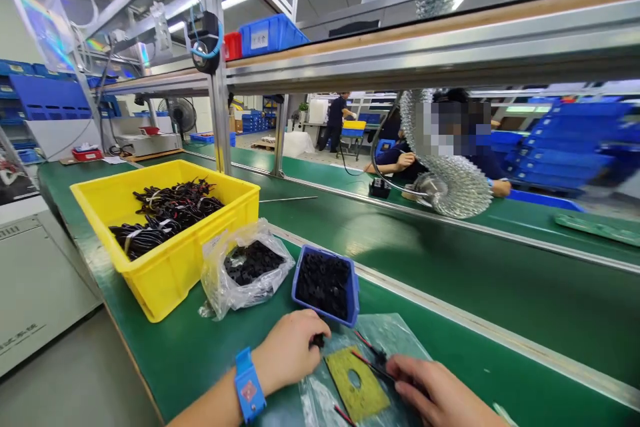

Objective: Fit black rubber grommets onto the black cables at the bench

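My left hand, with a blue band on its wrist, has its fingers curled around a small black part just below the blue bin. My right hand pinches a black cable with red wire over the right side of a yellow-green pad with an oval hole. Under the pad lies a clear plastic sheet. Another red and black wire end shows at the pad's lower left. The blue bin holds many small black parts.
A yellow crate of bundled black cables and a clear bag of black parts stand left on the green bench. Across it are a seated person's arms and a coiled transparent duct. A metal shelf runs overhead.
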Demonstrator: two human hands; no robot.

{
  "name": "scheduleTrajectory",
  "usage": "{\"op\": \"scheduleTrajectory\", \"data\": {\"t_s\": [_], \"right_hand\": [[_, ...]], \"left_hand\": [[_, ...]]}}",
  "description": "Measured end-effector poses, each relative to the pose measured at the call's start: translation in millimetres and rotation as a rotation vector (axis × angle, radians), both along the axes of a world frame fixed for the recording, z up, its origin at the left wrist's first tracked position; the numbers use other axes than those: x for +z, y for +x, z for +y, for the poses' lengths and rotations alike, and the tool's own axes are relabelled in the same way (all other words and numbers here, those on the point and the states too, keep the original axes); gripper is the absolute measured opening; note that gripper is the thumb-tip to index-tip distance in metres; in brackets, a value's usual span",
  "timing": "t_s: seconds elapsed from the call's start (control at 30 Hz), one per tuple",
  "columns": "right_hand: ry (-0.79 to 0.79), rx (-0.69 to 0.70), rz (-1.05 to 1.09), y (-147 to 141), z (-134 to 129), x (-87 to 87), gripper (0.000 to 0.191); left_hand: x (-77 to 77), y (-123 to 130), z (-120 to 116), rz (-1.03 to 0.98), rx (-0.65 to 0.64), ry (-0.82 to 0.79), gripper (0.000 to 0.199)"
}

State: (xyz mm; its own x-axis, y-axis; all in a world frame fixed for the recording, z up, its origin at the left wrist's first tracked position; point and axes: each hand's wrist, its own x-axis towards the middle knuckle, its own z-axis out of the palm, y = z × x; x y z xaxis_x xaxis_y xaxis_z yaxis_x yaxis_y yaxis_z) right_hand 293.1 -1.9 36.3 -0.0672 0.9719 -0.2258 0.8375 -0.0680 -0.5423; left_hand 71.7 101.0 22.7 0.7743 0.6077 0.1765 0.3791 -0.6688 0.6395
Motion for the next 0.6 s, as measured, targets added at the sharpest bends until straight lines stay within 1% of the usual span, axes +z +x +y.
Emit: {"op": "scheduleTrajectory", "data": {"t_s": [0.13,0.33,0.43,0.5,0.6], "right_hand": [[0.050,0.022,-0.038,-2,-1,4.7,0.019],[0.076,0.009,0.002,-8,-7,11.1,0.019],[0.083,0.015,-0.050,-7,-10,9.5,0.019],[0.083,0.021,-0.101,-6,-10,7.3,0.020],[0.061,0.030,-0.154,-5,-8,5.3,0.018]], "left_hand": [[4.6,-2,0,0.076,-0.058,-0.035,0.033],[11.8,-3,-3,0.125,-0.065,-0.038,0.026],[15.3,-4,-4,0.143,-0.078,-0.038,0.025],[15.3,-4,-4,0.175,-0.088,-0.031,0.027],[10.9,0,-3,0.237,-0.086,-0.019,0.030]]}}
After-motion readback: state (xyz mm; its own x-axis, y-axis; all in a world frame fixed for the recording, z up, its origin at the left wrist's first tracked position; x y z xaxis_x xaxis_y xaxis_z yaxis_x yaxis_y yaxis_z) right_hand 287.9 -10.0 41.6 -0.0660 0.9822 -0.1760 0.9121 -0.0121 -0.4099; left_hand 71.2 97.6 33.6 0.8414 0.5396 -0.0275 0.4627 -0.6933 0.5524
